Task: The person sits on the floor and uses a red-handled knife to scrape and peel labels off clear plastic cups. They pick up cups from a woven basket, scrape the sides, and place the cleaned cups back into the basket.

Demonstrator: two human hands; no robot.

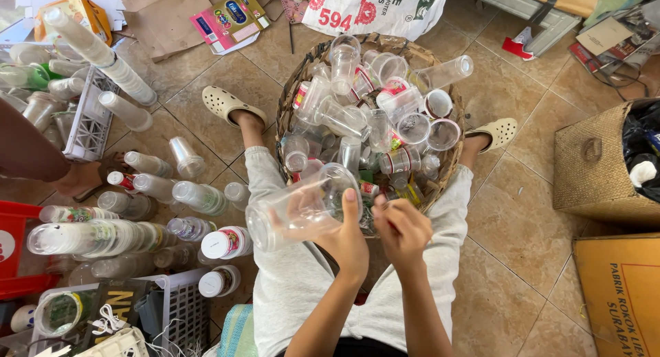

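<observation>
Tiled floor (509, 212) runs under the seated person. A clear plastic cup (302, 207) lies on its side in the left hand (347, 241), long axis slanting, mouth toward the near left, base toward the far right; the fingers wrap its base end. The right hand (402, 230) is just right of it, fingers curled narrow, apparently empty. Beyond sits a wicker basket (292, 99) full of cups; stacked cups (96, 236) lie left.

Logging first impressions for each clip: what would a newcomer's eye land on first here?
The round wicker basket between the seated person's legs, heaped with clear plastic cups. Just below it, the left hand holds a clear plastic cup on its side, with the right hand beside it. More stacked cups lie on the floor at left.
</observation>
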